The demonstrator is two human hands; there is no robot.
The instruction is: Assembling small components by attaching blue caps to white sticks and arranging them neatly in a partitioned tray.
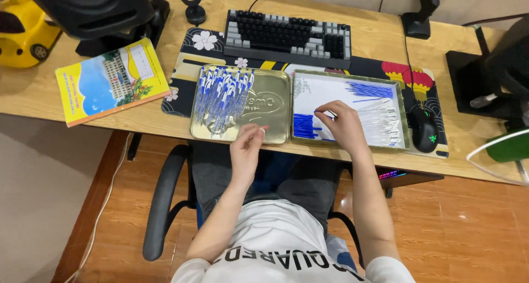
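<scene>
Glossy gold metal tin lid (270, 104), clear plastic pens w/ blue parts (220, 96), matt light-wood desk (374, 41), printed cloth desk mat (190, 57), glossy paper book cover (110, 82).

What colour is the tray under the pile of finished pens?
The tray is gold-coloured metal; the pens on it are blue and white. The head view shows it best.

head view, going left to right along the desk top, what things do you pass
yellow toy car → yellow book → gold tin lid piled with blue-and-white pens → left hand → right hand over the tray of pen parts → black mouse → green object
</scene>
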